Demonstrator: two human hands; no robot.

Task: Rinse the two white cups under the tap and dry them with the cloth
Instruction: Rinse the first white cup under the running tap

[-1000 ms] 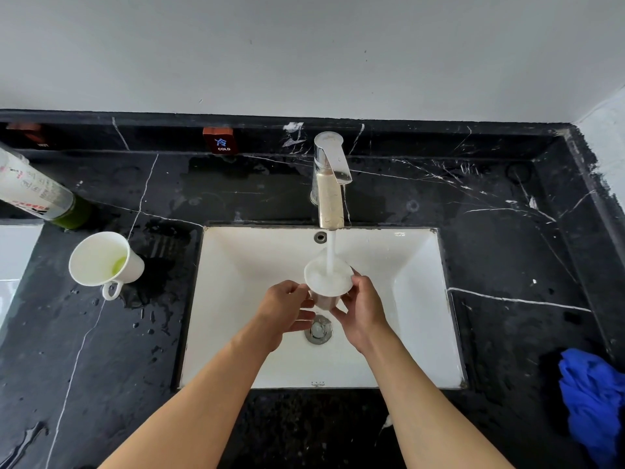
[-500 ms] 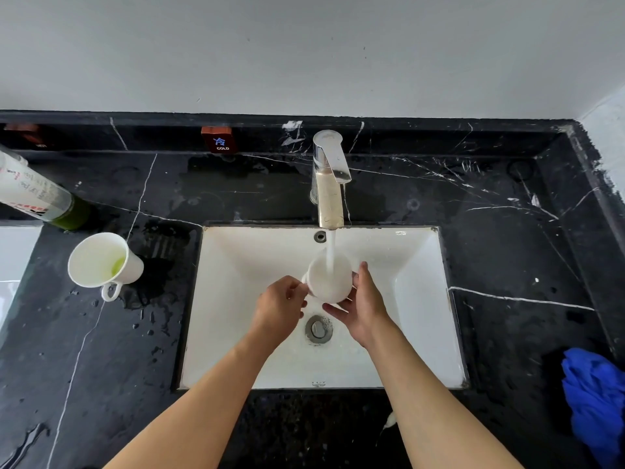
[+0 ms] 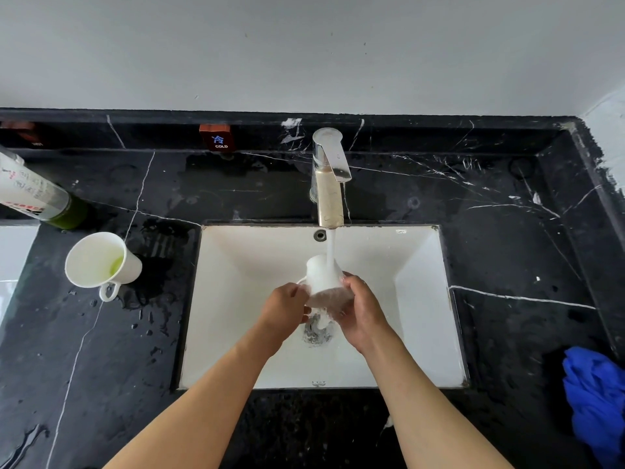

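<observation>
Both hands hold a white cup (image 3: 319, 277) over the white sink (image 3: 416, 299), tipped with its base up and mouth towards me. Water from the chrome tap (image 3: 328, 184) strikes the cup's side and pours out of it onto the drain (image 3: 316, 333). My left hand (image 3: 283, 308) grips the cup's left side by the handle; my right hand (image 3: 363, 311) cradles its right side. A second white cup (image 3: 101, 260) stands upright on the black counter left of the sink, with greenish liquid inside and its handle towards me. The blue cloth (image 3: 597, 397) lies crumpled at the counter's right edge.
A white bottle with a green base (image 3: 37, 198) leans at the far left. A red COLD label (image 3: 218, 138) sits on the backsplash. The black marble counter (image 3: 507, 231) is wet around the left cup. A second white basin's edge (image 3: 13, 252) shows at far left.
The cup was upright and filling under the stream; my hands have tipped it over so the water spills out into the sink. The hands sit slightly lower.
</observation>
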